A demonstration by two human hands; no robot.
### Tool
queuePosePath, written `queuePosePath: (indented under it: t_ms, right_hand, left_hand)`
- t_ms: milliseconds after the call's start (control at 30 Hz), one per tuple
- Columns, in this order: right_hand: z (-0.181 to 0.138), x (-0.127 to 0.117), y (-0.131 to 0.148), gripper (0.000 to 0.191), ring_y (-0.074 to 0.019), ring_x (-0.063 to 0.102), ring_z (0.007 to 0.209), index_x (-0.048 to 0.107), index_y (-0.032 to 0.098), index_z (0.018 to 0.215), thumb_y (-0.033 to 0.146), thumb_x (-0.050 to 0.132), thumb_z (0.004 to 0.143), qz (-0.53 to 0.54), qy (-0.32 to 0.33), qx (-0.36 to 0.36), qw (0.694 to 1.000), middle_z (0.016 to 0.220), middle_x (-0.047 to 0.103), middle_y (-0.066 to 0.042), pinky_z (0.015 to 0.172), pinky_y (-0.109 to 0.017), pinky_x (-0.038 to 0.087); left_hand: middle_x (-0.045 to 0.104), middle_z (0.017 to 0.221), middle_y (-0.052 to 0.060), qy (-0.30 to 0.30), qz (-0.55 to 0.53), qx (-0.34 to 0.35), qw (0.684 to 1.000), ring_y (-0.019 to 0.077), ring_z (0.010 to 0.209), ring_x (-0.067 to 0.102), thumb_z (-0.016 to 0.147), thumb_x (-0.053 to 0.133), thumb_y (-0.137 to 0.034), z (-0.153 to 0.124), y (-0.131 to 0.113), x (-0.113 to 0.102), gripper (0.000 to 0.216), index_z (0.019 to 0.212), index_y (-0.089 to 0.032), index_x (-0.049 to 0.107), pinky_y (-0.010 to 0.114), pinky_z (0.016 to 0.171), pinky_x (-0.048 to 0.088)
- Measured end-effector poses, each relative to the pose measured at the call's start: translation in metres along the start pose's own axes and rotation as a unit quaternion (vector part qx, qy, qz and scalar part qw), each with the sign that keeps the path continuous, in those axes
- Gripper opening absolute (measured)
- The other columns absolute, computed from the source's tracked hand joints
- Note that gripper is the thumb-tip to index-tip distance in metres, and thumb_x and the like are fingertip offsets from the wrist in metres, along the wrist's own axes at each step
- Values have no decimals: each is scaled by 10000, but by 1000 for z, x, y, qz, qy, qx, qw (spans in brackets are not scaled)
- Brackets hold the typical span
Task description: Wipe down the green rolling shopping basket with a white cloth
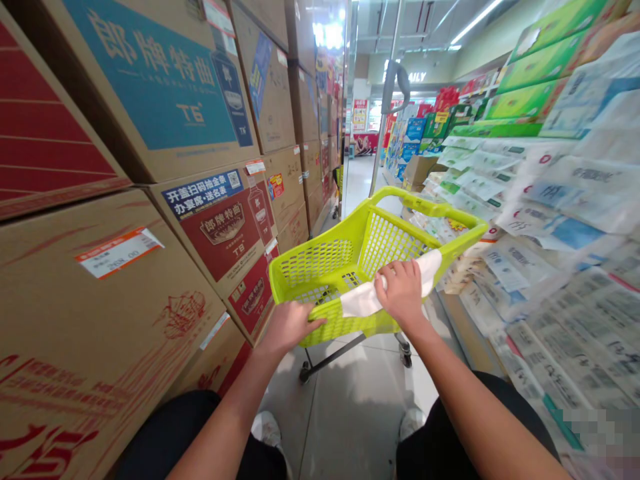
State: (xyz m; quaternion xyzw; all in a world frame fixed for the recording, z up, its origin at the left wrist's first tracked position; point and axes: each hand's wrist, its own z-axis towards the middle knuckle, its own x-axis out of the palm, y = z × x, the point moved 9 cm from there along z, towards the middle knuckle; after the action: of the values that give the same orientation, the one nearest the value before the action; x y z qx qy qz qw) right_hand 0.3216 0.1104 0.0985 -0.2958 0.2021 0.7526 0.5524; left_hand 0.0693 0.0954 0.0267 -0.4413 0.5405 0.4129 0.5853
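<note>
A yellow-green plastic shopping cart [360, 325] with perforated walls stood askew in a store aisle on a metal frame with dark wheels [304, 372]. The person's left hand [293, 323] lay over the near rim close to the cart's near left corner, the fingers curled closed on the plastic; this hold probably steadied the cart against rolling. The right hand [400, 287], partly closed, had hold of a thin white cloth [363, 300] farther right along the same rim. The cloth was draped lengthwise over this edge, one end extending towards each side of the hand, and seemed to be pressed against the rim from above, which would keep it in contact with the plastic. How firmly either hand squeezed could not be told.

Tall stacks of brown printed cardboard cartons [75, 300] bounded the aisle on the left; the cart's left end came near them, though whether it touched could not be told. White-and-blue plastic-wrapped packs [565, 187] rose in layers on the right, just beside the cart's right end, so room for turning it sideways looked narrow. Pale floor tiles [340, 413] offered more room towards the person, between the wheels and the person's white shoes [270, 427]. Beyond the far rim, a grey curved fitting [397, 87] on a slim pole stood upright, with the aisle continuing behind it.
</note>
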Motion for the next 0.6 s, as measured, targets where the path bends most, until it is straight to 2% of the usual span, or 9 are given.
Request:
queuePosePath:
  t_ms: [100,167,233,367,433,500,600]
  right_hand:
    - [-17,10,61,306,-305,540,1084,697,202,1123,442,550,1004,73,66,-77,992,1064,662,-119,1175,-528,317]
    - [-24,14,86,379,-312,542,1136,670,205,1222,490,561,998,103,98,-114,983,1133,665,-125,1210,-546,289]
    - [-20,12,76,364,-320,540,1163,669,214,1205,494,537,1015,89,87,-84,989,1168,664,-133,1230,-589,247]
    - [-1,-4,3,276,-330,533,1159,692,212,1029,409,500,1037,13,3,30,999,1162,657,-155,1215,-627,250]
    - [2,-5,-15,255,-331,520,1177,698,202,1002,361,501,1030,-1,-4,48,999,1159,651,-162,1217,-601,264]
    - [-1,-2,-7,249,-327,507,1184,703,192,1015,335,499,1027,5,13,41,999,1144,651,-156,1222,-568,267]
    - [-10,7,42,272,-310,506,1128,697,190,1054,370,493,1042,36,59,-39,997,1100,657,-130,1197,-520,294]
  left_hand:
    - [802,1020,142,3,-22,17,1000,320,983,759,977,558,-571,1,-2,-2,419,1062,-223,776,349,783,498]
    - [801,1015,138,7,-25,23,999,314,980,761,994,533,-517,0,0,-3,385,1039,-220,775,341,770,483]
    - [799,1008,144,9,-17,22,1000,317,971,761,1005,517,-514,0,4,-4,396,1021,-207,767,339,759,471]
    - [792,995,152,3,-6,27,1000,330,965,752,995,508,-644,-1,4,-6,523,1027,-181,749,344,758,470]
    - [792,981,151,2,-6,26,1000,334,953,752,994,485,-677,0,1,-5,566,1027,-177,749,348,747,470]
    - [793,980,153,2,-3,17,1000,337,947,754,994,482,-676,0,-1,-4,568,1033,-179,755,350,737,469]
    - [799,1010,141,6,-3,7,1000,324,962,757,988,542,-575,1,-1,-3,445,1061,-197,765,338,744,470]
